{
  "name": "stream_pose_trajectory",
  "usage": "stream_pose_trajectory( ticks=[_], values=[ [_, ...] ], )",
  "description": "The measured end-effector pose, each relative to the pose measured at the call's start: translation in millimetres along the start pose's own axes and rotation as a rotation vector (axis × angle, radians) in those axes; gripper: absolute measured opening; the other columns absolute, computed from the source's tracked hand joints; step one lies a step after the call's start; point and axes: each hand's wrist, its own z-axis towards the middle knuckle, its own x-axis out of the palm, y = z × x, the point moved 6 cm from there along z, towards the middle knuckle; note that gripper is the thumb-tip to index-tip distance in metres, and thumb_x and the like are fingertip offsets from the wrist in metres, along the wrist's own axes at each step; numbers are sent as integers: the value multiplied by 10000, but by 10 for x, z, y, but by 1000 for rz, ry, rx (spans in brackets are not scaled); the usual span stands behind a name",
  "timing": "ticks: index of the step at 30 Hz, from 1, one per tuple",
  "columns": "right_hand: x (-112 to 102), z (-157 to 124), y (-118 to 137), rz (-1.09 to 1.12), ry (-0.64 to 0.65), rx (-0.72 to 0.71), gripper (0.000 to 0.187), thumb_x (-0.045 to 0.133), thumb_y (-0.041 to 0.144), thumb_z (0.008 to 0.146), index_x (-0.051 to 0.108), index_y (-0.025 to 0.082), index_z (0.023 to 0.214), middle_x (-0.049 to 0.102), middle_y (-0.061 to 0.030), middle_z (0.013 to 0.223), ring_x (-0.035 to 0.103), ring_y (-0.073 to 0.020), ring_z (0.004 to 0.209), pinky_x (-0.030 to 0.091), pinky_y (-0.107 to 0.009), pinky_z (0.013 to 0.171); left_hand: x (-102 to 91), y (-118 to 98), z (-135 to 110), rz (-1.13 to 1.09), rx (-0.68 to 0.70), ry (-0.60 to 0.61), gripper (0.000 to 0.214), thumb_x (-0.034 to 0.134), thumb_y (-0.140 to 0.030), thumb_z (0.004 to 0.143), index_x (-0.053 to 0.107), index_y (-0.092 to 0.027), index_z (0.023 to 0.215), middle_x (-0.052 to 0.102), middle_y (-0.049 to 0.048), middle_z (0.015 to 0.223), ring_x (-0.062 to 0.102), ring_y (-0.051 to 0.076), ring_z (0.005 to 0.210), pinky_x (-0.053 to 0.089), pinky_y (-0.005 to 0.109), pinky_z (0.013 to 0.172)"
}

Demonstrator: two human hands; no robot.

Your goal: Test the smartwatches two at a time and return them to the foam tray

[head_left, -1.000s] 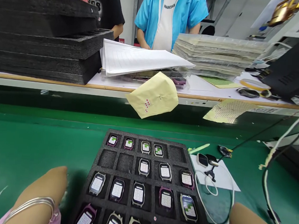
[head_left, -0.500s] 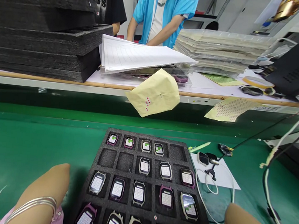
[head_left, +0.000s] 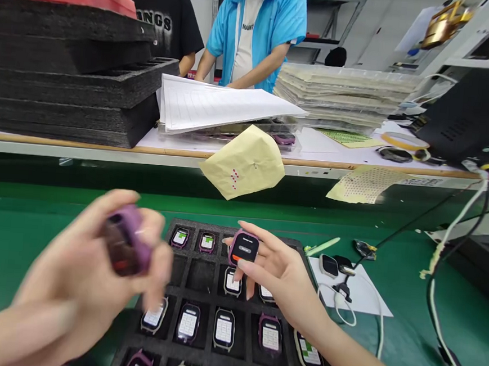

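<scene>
My left hand, smeared by motion, grips a purple smartwatch case without a strap, raised left of the tray. Between the thumb and fingers of my right hand is a second purple smartwatch case, its dark screen lit with white text and an orange bar. Below both hands lies a black foam tray with rows of square pockets. Several strapless watch cases sit in it, some purple, some pale, such as a pale one with a white grid on screen. My right hand and forearm hide part of the tray.
Right of the tray, a white sheet carries a pale watch and cables. A green pen lies beside it. Black foam trays are stacked on the shelf, where yellow paper overhangs. Two people stand behind.
Both hands have come up into view over the tray, each holding a purple watch case. The camera view has shifted slightly.
</scene>
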Motion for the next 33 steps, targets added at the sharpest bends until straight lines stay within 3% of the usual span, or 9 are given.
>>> stream_pose_trajectory(
  ticks=[3, 4, 7, 10, 16, 21, 28, 33],
  values=[
    [-14, -32, 4, -11, 15, -11, 544, 704, 208, 843, 494, 240, 1344, 657, -82, 1067, 651, -150, 707, 534, -223, 495, 280, 269, 117, -6, -100, 150, 505, 790, -175, 717, 598, -290, 1170, 612, 49, 964, 653, 206, 787, 592, 267, 578],
    [-20, -42, 10, -10, 22, -13, 549, 701, 208, 845, 489, 244, 1350, 652, -87, 1097, 653, -155, 729, 538, -227, 505, 314, 380, 145, 4, -132, 137, 482, 767, -143, 736, 592, -277, 1165, 606, 44, 948, 651, 194, 781, 594, 262, 584],
    [-39, -46, 16, -10, 31, -19, 542, 686, 203, 849, 491, 245, 1352, 641, -101, 1161, 656, -164, 753, 542, -242, 526, 372, 668, 192, 21, -193, 160, 422, 703, -123, 801, 564, -244, 1180, 606, 35, 919, 652, 169, 785, 606, 266, 645],
    [-66, -25, 10, -11, 7, -38, 504, 665, 171, 852, 517, 237, 1330, 658, -95, 1123, 657, -157, 722, 526, -237, 525, 398, 800, 206, 34, -189, 263, 435, 671, -132, 837, 530, -265, 1226, 606, 22, 911, 653, 161, 803, 608, 280, 690],
    [-127, 31, -21, -76, -81, -90, 336, 664, 240, 876, 605, 218, 1206, 685, -88, 1041, 616, -120, 584, 463, -199, 426, 397, 843, 194, -26, -171, 402, 532, 644, -116, 845, 480, -303, 1315, 578, 54, 1075, 619, 217, 1001, 562, 422, 900],
    [-203, 66, -73, -136, -132, -79, 283, 687, 267, 877, 638, 238, 1154, 686, -33, 873, 551, -76, 496, 416, -150, 392, 391, 883, 199, -78, -182, 432, 485, 550, -134, 911, 457, -308, 1354, 585, 67, 1117, 615, 227, 1043, 556, 423, 911],
    [-176, 30, -8, -99, -7, -87, 372, 671, 261, 894, 605, 279, 1260, 702, -70, 1009, 615, -120, 612, 494, -181, 464, 363, 883, 275, -51, -171, 369, 403, 475, -148, 962, 472, -282, 1342, 614, 53, 1020, 660, 182, 934, 607, 337, 794],
    [-123, 22, 6, -68, 77, -72, 492, 672, 166, 885, 538, 305, 1338, 699, -53, 979, 669, -159, 719, 551, -210, 532, 338, 852, 286, -110, -127, 395, 517, 552, -83, 891, 459, -277, 1361, 612, 62, 1074, 655, 206, 971, 604, 368, 821]
  ],
)
